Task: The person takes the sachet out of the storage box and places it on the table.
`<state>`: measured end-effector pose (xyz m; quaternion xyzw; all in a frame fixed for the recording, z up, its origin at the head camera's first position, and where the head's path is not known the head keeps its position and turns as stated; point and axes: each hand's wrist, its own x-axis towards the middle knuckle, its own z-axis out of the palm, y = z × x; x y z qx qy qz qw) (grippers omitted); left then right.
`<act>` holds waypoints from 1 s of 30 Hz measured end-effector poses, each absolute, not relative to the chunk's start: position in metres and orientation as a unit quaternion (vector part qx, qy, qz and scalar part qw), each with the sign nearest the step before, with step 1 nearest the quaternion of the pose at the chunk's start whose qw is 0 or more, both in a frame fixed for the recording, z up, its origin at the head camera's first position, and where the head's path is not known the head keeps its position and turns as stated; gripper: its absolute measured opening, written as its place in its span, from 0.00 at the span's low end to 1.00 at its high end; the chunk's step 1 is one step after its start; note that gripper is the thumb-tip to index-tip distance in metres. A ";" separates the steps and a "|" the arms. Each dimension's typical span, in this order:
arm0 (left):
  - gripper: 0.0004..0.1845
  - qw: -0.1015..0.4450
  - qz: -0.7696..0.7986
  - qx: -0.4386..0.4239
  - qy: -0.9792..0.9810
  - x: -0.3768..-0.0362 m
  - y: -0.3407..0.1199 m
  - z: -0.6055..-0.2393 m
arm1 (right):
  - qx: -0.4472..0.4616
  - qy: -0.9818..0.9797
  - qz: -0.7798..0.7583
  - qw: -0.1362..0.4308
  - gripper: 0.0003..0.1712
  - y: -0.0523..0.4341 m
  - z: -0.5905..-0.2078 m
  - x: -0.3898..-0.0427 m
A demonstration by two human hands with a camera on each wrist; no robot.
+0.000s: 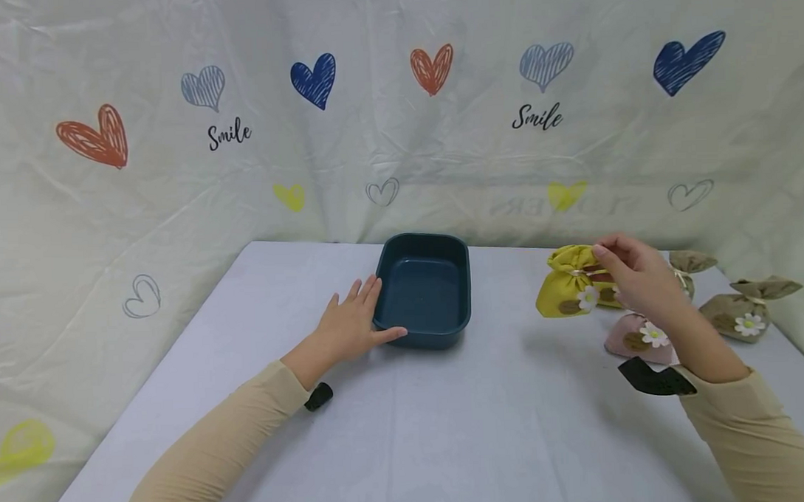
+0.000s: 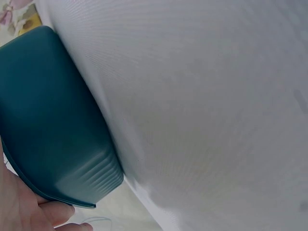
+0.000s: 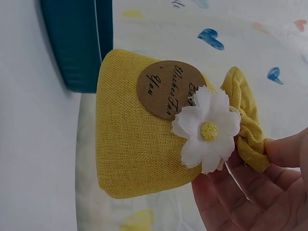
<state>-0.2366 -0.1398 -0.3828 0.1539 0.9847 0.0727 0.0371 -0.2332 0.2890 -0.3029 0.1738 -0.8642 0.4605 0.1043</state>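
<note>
A yellow cloth drawstring pouch [image 1: 560,291] with a white fabric flower and a round brown tag hangs above the table. My right hand [image 1: 644,278] pinches its gathered neck between thumb and fingers. The right wrist view shows the pouch [image 3: 139,139] close up, its body full and its tag lettered. My left hand [image 1: 353,323], fingers spread, rests against the left side of a dark teal rectangular bin [image 1: 423,337]. From the left wrist, the bin's outer wall [image 2: 57,115] is visible with fingers [image 2: 55,211] at its rim. Nothing lies inside the bin.
Right of the bin sit a pink pouch [image 1: 634,340], a brown pouch [image 1: 737,316], a greenish-brown pouch [image 1: 691,261] and another yellow pouch [image 1: 608,295], partly hidden behind the right hand. A white cloth covers the table [image 1: 448,427]; a heart-printed curtain [image 1: 385,148] hangs behind.
</note>
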 end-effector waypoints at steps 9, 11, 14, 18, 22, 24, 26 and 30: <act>0.60 0.034 0.072 0.154 0.985 -0.236 -0.139 -0.380 | 0.138 -0.864 0.465 0.132 0.13 0.308 -0.293 -0.224; 0.60 0.034 0.072 0.154 0.985 -0.236 -0.139 -0.380 | 0.129 -0.859 0.476 0.135 0.09 0.313 -0.292 -0.223; 0.60 0.034 0.074 0.155 0.985 -0.235 -0.140 -0.380 | 0.113 -0.860 0.479 0.134 0.07 0.319 -0.292 -0.220; 0.60 0.032 0.077 0.156 0.984 -0.235 -0.140 -0.381 | 0.087 -0.874 0.456 0.139 0.10 0.326 -0.292 -0.215; 0.60 0.031 0.078 0.156 0.984 -0.235 -0.140 -0.383 | 0.068 -0.879 0.449 0.144 0.09 0.335 -0.293 -0.211; 0.60 0.028 0.078 0.157 0.984 -0.235 -0.140 -0.383 | 0.070 -0.869 0.467 0.148 0.08 0.341 -0.293 -0.209; 0.60 0.025 0.078 0.158 0.984 -0.235 -0.140 -0.384 | 0.075 -0.856 0.488 0.154 0.07 0.345 -0.293 -0.208; 0.60 0.022 0.080 0.159 0.984 -0.235 -0.141 -0.384 | 0.083 -0.842 0.504 0.173 0.10 0.353 -0.296 -0.206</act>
